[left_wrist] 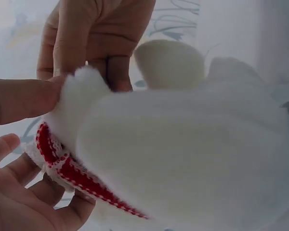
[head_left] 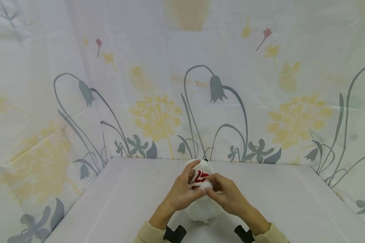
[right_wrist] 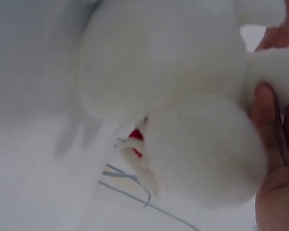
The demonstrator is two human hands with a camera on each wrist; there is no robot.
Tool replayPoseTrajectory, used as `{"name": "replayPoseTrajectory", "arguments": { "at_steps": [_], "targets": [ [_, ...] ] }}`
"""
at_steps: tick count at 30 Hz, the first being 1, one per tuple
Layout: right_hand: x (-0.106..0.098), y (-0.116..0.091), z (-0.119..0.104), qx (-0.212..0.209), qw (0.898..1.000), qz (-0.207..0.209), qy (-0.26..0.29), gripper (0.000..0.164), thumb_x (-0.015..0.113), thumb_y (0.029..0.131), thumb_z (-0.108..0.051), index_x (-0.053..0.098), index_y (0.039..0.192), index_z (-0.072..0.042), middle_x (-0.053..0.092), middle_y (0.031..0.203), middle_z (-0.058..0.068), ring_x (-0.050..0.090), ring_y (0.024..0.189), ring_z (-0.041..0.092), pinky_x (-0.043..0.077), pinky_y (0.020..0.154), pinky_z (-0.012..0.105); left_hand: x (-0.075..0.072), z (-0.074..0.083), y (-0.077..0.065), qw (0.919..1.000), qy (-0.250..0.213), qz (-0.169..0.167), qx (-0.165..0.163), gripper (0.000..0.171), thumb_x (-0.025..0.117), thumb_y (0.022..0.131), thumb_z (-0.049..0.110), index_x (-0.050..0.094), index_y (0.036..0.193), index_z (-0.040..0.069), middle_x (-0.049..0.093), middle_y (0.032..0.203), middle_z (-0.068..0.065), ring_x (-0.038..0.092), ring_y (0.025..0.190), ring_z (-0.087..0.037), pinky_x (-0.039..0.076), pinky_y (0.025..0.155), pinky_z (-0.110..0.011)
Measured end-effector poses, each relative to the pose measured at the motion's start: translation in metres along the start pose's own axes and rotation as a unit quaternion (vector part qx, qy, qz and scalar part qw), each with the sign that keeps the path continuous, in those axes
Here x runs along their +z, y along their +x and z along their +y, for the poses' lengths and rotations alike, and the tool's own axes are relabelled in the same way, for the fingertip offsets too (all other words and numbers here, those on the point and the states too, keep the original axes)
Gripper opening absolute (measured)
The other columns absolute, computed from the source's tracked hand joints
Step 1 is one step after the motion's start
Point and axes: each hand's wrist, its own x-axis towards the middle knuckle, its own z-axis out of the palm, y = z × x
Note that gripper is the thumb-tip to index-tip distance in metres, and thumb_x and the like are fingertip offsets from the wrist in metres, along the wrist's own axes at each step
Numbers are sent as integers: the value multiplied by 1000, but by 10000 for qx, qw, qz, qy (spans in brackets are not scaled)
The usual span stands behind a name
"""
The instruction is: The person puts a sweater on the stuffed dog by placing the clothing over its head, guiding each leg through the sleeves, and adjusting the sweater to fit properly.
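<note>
Nearest to me are two cream cloth sleeves (head_left: 147, 233), with a chunky black piece (head_left: 179, 233) at each wrist. Just past them are two bare hands. The left hand (head_left: 182, 190) holds a soft white plush toy (head_left: 200, 209), thumb on the fur and fingers curled behind a knitted red and white cloth band (left_wrist: 86, 180). The right hand (head_left: 229, 194) pinches a small, round, furry white part (head_left: 205, 186) of the toy with its thumb and fingers. The two thumbs come close together there. The toy is between the hands, over the near middle of the table. I can't tell if its bottom rests there.

I think the step now is working on the band. To do it well, I'd have the left hand hold the toy steady, not squash it, and the right hand make tiny, gentle tugs. A hard pull could stretch the yarn.

Around the toy is a smooth white table (head_left: 130, 182). Farthest off hangs a white cloth wall (head_left: 170, 50) with grey and yellow flowers.
</note>
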Motion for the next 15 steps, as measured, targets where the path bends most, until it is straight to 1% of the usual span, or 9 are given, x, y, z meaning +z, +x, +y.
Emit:
{"name": "replayPoseTrajectory", "arguments": {
  "at_steps": [2,3,5,6,8,11,13,15],
  "targets": [
    [-1,0,-2,55,9997,-144,212,29,68,86,-4,55,112,-6,63,93,2,63,77,13,55,69,29,1,-2,0,10000,70,-53,-26,87,72,79,0,26,147,30,62,111,-4,60,95,-16,52,77,-27],
    [-2,0,-5,-1,9994,-218,283,32,69,85,-1,54,113,-4,62,96,6,64,78,15,55,69,30,2,-4,-1,9999,147,-79,-6,88,71,79,0,25,147,30,61,111,-4,60,96,-16,51,78,-27],
    [-4,1,-10,-172,9989,-312,318,41,71,81,4,51,116,1,58,103,13,63,78,19,55,68,32,4,-7,0,9993,345,-101,109,86,71,79,-2,27,146,28,61,110,-3,59,95,-14,50,79,-26],
    [-5,1,-14,-276,9988,-323,248,45,72,79,7,49,118,4,56,106,16,62,78,21,54,68,33,6,-8,0,9987,468,-92,204,85,70,78,-3,28,145,26,62,108,-3,58,94,-13,50,79,-25],
    [-6,1,-8,-541,9980,-308,72,54,74,78,5,46,124,4,50,114,18,61,78,20,54,67,33,8,-9,0,9966,737,-53,354,81,70,76,-5,30,142,21,62,104,-2,57,91,-12,48,79,-25],
    [-5,0,6,-689,9970,-280,-209,64,77,78,-5,45,134,-2,46,124,13,57,79,15,52,67,30,11,-8,0,9943,937,-20,502,76,68,73,-8,34,137,14,61,101,-2,56,88,-11,48,77,-25],
    [-4,-1,17,-771,9961,-305,-293,67,77,79,-11,44,138,-6,45,127,9,53,79,12,51,67,27,11,-6,-1,9936,998,-51,519,74,66,72,-8,35,135,12,62,102,-3,57,89,-11,48,77,-24],
    [-5,-1,17,-791,9955,-352,-376,70,77,79,-11,43,140,-6,46,127,7,51,78,12,49,66,26,12,-5,-1,9932,1020,-96,548,72,66,72,-9,35,134,10,63,103,-3,58,90,-11,49,77,-24]
  ]
}}
